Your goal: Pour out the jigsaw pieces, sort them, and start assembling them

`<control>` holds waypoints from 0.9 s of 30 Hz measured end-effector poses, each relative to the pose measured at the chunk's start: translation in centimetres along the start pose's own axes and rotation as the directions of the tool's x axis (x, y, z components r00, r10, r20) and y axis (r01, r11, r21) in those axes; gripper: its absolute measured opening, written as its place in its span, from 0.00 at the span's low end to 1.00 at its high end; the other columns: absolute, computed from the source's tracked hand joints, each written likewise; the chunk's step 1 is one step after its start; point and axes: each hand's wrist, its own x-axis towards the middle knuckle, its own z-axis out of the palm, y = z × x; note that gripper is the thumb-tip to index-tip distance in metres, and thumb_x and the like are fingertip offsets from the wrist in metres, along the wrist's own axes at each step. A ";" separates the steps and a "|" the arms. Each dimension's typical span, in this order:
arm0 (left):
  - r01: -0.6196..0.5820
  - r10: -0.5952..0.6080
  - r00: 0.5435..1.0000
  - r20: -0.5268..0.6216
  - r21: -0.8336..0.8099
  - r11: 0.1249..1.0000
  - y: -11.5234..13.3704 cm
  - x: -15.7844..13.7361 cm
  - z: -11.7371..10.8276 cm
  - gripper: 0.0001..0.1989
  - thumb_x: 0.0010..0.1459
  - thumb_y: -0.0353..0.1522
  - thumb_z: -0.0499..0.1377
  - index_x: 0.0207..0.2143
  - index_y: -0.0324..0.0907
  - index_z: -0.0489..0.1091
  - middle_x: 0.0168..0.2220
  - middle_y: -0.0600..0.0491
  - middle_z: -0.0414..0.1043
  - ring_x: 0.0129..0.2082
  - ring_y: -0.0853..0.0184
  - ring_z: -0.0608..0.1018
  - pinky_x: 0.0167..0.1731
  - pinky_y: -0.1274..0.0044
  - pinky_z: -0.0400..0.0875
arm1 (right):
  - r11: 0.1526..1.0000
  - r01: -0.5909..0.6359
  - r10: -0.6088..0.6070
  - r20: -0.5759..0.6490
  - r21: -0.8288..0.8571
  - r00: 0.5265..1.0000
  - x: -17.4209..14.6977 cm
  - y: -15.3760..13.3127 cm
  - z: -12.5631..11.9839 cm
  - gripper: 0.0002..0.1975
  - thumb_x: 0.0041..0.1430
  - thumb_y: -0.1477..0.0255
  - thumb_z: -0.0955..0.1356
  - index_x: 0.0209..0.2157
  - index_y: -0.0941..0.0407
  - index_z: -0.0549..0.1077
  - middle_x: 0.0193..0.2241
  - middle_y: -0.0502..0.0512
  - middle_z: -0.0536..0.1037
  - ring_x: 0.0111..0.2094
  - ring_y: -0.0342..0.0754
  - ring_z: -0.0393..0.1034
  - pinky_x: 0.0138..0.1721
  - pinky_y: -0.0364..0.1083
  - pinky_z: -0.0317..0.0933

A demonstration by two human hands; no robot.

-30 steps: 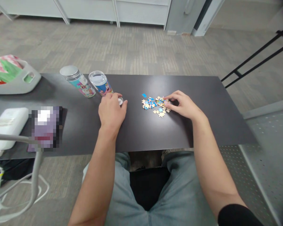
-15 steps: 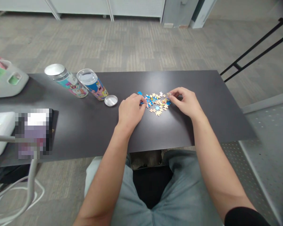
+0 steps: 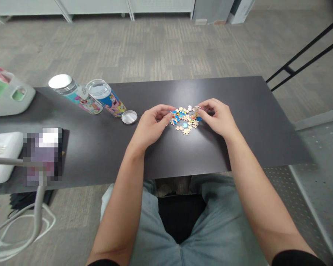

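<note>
A small heap of jigsaw puzzle pieces [image 3: 185, 125] lies on the dark table, some blue and printed, others showing plain tan backs. My left hand [image 3: 152, 123] is at the left edge of the heap, its thumb and fingers apart around the outer pieces. On the opposite side, my right hand [image 3: 218, 116] pinches a puzzle piece [image 3: 197, 108] between thumb and fingertips, just above the heap's right edge. Its other fingers curl behind and are partly hidden.
Left of the hands are a round metal lid [image 3: 129, 117], an open printed can [image 3: 108, 99] and a second can with a silver lid [image 3: 76, 94]. A white basket [image 3: 24, 101] and a white box [image 3: 5, 155] sit farther left. A grey tube [image 3: 37, 210] crosses the lower left.
My left hand has spread its fingers and turned, with its thumb now showing beside the heap. My right hand stays at the right edge, still pinching. The view has shifted slightly.
</note>
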 end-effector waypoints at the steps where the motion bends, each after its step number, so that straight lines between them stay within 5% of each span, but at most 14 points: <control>1: 0.000 0.000 1.000 0.003 -0.006 1.000 0.2 -0.1 -0.2 0.13 0.75 0.40 0.74 0.56 0.45 0.90 0.47 0.48 0.94 0.45 0.57 0.91 0.47 0.67 0.81 | 1.000 0.011 -0.011 0.002 -0.006 1.000 0.0 0.1 -0.1 0.08 0.73 0.60 0.76 0.48 0.46 0.89 0.44 0.60 0.91 0.44 0.61 0.87 0.53 0.63 0.82; 7: 0.064 -0.055 0.994 0.092 -0.098 0.993 1.5 -0.6 -1.3 0.11 0.71 0.39 0.76 0.48 0.43 0.85 0.45 0.48 0.91 0.41 0.62 0.87 0.44 0.71 0.80 | 1.000 0.005 -0.005 -0.035 0.011 0.999 0.0 0.4 -0.1 0.04 0.67 0.64 0.78 0.42 0.47 0.87 0.40 0.57 0.90 0.39 0.57 0.84 0.47 0.58 0.79; 16: 0.193 -0.237 0.924 0.301 0.168 0.967 2.1 -2.1 -3.5 0.06 0.70 0.33 0.78 0.44 0.43 0.87 0.39 0.50 0.91 0.38 0.61 0.87 0.42 0.69 0.78 | 0.998 -0.055 0.056 -0.014 0.022 0.998 0.1 0.2 -0.1 0.08 0.68 0.61 0.81 0.41 0.47 0.84 0.39 0.56 0.92 0.37 0.57 0.85 0.46 0.59 0.80; 21: 0.211 -0.289 0.929 0.232 0.309 0.927 1.6 -2.1 -3.8 0.10 0.66 0.27 0.83 0.44 0.43 0.86 0.36 0.54 0.88 0.36 0.62 0.84 0.39 0.69 0.74 | 0.999 -0.042 0.042 0.022 0.019 0.999 0.4 0.6 -0.4 0.04 0.71 0.63 0.80 0.44 0.46 0.87 0.43 0.58 0.94 0.42 0.60 0.88 0.52 0.61 0.83; 25: 0.233 -0.302 0.918 0.257 0.268 0.935 1.5 -1.9 -4.6 0.17 0.58 0.29 0.88 0.44 0.43 0.86 0.36 0.54 0.85 0.37 0.62 0.82 0.39 0.69 0.74 | 1.000 -0.014 0.014 -0.021 -0.005 1.000 0.5 1.0 -0.5 0.05 0.70 0.63 0.80 0.44 0.47 0.89 0.42 0.57 0.93 0.42 0.59 0.88 0.50 0.59 0.81; 27: 0.213 -0.279 0.922 0.267 0.251 0.944 1.6 -1.9 -4.9 0.13 0.63 0.30 0.85 0.45 0.43 0.87 0.36 0.53 0.84 0.37 0.61 0.82 0.39 0.69 0.74 | 1.000 -0.008 0.008 -0.034 -0.006 0.999 0.5 1.2 -0.7 0.05 0.70 0.62 0.81 0.44 0.47 0.89 0.42 0.56 0.93 0.42 0.58 0.87 0.51 0.59 0.81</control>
